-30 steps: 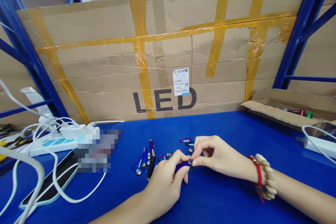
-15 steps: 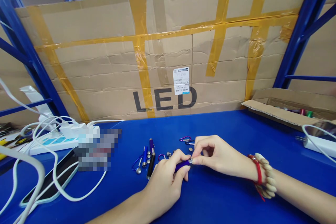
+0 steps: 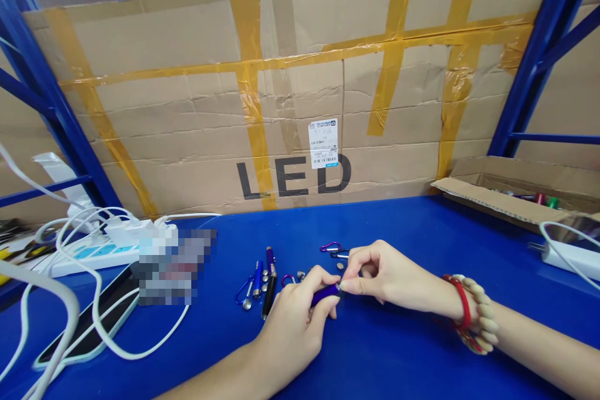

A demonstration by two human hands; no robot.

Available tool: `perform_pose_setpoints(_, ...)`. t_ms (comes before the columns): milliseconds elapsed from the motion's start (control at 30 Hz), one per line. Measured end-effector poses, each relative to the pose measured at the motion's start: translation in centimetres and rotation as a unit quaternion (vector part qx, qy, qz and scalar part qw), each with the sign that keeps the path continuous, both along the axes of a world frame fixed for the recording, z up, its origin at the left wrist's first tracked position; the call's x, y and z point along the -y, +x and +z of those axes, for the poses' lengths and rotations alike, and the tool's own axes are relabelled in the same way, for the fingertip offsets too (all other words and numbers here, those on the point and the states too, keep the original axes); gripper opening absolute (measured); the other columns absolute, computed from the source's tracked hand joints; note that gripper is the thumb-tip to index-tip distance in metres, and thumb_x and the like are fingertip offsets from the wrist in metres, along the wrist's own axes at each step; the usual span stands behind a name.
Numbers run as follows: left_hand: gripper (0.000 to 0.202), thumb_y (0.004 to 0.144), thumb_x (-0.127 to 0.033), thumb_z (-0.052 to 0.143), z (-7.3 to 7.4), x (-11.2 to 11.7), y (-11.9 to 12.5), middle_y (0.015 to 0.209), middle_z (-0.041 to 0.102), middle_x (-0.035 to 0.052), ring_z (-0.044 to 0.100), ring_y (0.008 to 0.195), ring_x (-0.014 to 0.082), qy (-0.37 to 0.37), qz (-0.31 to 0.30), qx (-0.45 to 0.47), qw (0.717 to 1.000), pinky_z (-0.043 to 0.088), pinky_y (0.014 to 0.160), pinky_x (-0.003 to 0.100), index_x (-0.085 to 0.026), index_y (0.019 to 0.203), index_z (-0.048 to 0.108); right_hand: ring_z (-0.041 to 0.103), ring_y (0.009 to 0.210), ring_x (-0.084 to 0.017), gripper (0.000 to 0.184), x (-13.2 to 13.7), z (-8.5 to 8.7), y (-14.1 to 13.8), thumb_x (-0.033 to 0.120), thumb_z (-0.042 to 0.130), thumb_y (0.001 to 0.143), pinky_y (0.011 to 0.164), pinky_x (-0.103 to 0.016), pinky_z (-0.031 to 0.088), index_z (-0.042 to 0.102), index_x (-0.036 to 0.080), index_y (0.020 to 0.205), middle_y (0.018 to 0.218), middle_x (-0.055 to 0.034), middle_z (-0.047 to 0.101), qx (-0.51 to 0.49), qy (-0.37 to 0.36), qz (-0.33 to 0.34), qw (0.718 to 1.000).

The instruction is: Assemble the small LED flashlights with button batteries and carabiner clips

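Right hand (image 3: 382, 275) has turned slightly over blue tabletop (image 3: 412, 350) backed by cardboard (image 3: 187, 137).

Cables (image 3: 74, 319) obstruct the left; the rear tabletop (image 3: 398, 219) allows passage.

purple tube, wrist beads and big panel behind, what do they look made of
Tube: possibly metal with a smooth coloured coat, going by its faint sheen; plastic can't be ruled out.
Beads: perhaps wood or seed, pale and fairly matt, but too small to be sure.
Panel: cardboard, matt brown, visibly creased.
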State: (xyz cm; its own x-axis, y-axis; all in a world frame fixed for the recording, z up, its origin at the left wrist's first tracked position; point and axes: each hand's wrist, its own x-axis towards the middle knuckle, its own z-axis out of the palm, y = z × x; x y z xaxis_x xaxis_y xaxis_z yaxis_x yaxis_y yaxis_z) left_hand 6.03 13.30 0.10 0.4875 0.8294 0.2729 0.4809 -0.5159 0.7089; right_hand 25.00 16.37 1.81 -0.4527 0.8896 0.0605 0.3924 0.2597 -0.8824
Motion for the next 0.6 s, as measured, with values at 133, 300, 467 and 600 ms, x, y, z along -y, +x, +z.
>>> perform_pose_setpoints(133, 0.012, 0.088, -0.018, 0.043, -0.17, -0.09, 0.02, 0.071, 0.063, -0.0006, 0.058, 0.064, 0.0159, -0.002, 0.013, -0.004, 1.000, 0.037, 0.054, 0.022, -0.021, 0.093, 0.053, 0.040, 0.037, -0.005, 0.030, 0.08, -0.02, 0.02, 0.042, 0.073, 0.064, 0.038, -0.019, 0.030, 0.066, 0.013, 0.069, 0.054, 0.0030, 0.053, -0.005, -0.001, 0.007, 1.000)
perform_pose_setpoints(300, 0.005, 0.087, -0.020, 0.045, -0.25, 0.06, 0.05, 0.071, 0.062, -0.0003, 0.059, 0.065, 0.0162, -0.019, 0.024, 0.016, 0.999, 0.037, 0.051, 0.021, -0.022, 0.088, 0.049, 0.040, 0.037, -0.005, 0.028, 0.14, -0.03, 0.02, 0.040, 0.073, 0.065, 0.038, -0.018, 0.028, 0.067, 0.013, 0.069, 0.050, 0.0043, 0.049, 0.002, 0.010, 0.001, 1.000)
perform_pose_setpoints(467, 0.005, 0.084, -0.018, 0.048, -0.02, 0.10, 0.28, 0.069, 0.062, -0.0007, 0.060, 0.067, 0.0159, -0.046, 0.038, 0.071, 0.996, 0.042, 0.056, 0.021, -0.022, 0.081, 0.045, 0.040, 0.038, -0.004, 0.030, 0.12, 0.21, -0.01, 0.043, 0.070, 0.067, 0.039, -0.018, 0.031, 0.067, 0.013, 0.072, 0.055, 0.0022, 0.055, 0.003, 0.024, -0.009, 1.000)
perform_pose_setpoints(600, 0.009, 0.081, -0.016, 0.052, 0.09, 0.05, 0.44, 0.070, 0.063, -0.0011, 0.062, 0.067, 0.0152, -0.060, 0.056, 0.119, 0.990, 0.046, 0.058, 0.021, -0.022, 0.078, 0.046, 0.042, 0.039, -0.004, 0.029, 0.15, 0.41, -0.05, 0.041, 0.071, 0.067, 0.040, -0.018, 0.033, 0.066, 0.014, 0.077, 0.060, 0.0016, 0.058, -0.006, 0.033, -0.010, 0.999)
